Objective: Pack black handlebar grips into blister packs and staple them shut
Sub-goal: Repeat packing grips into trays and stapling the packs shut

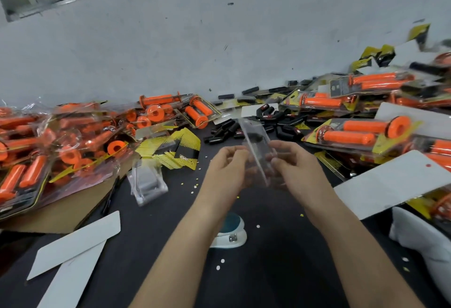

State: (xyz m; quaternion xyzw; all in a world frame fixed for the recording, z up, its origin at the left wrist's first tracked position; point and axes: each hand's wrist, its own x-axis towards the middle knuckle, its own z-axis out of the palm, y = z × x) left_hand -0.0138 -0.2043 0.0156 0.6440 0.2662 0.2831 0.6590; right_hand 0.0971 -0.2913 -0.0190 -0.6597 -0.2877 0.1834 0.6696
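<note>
**A:** What sits closest?

**B:** Two bare forearms (175, 254), rising from the bottom edge on either side of the stapler (228, 234). There is one stapler, white and teal, lying on the dark table (268, 278).

**A:** And the hands?

**B:** Two. The left hand (225, 171) and right hand (296, 168) are raised just beyond the stapler, near each other but apart. Between them is one clear blister pack (256, 144). The left hand's fingers curl at its left edge, and the right hand's thumb and fingers pinch its right edge. The pack is tilted, with its far end pointing away from the stapler.

**A:** Is anything inside it?

**B:** I cannot tell. It is transparent and blurred, and dark shapes show through it.

**A:** Where are the grips?

**B:** The black grips (227, 131) lie in a loose heap on the table, beyond the hands as seen from the stapler. They are too many and too blurred to count. None touches either hand.

**A:** What else is there?

**B:** Two white cards (80, 239) lie left of the stapler, touching each other. A small stack of empty blisters (146, 183) stands beyond and left of the stapler, with a fan of yellow-and-black cards (170, 151) behind it. There are two heaps of orange-grip packs, one far left (61, 141) and one far right of the stapler (361, 112). Each holds more packs than I can count.
</note>
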